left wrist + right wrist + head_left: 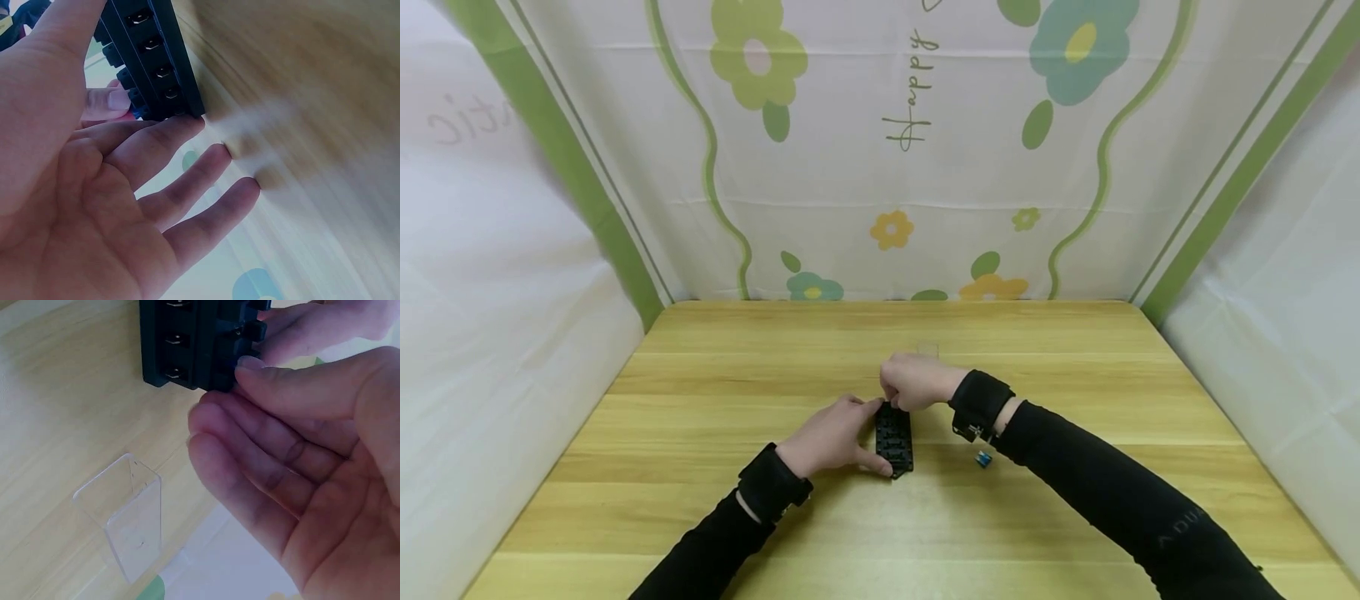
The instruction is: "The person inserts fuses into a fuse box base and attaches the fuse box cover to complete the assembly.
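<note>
A long black fuse block (894, 440) stands on the wooden table, with metal terminals along its side. My left hand (838, 437) grips it lengthwise, thumb at the near end and index finger at the far end. The other left fingertips touch the tabletop. My right hand (916, 382) curls around the far end, its thumb (269, 378) against the top row and its fingers just below the end. A bit of red shows by the right thumb in the left wrist view; I cannot tell whether a piece is pinched there.
Beyond the right hand stands a clear plastic cover (134, 531), open side up. A small blue piece (983, 458) lies on the table (760, 350) below the right wrist. White printed fabric (820, 175) hangs along the back and sides. Both wrists wear black straps.
</note>
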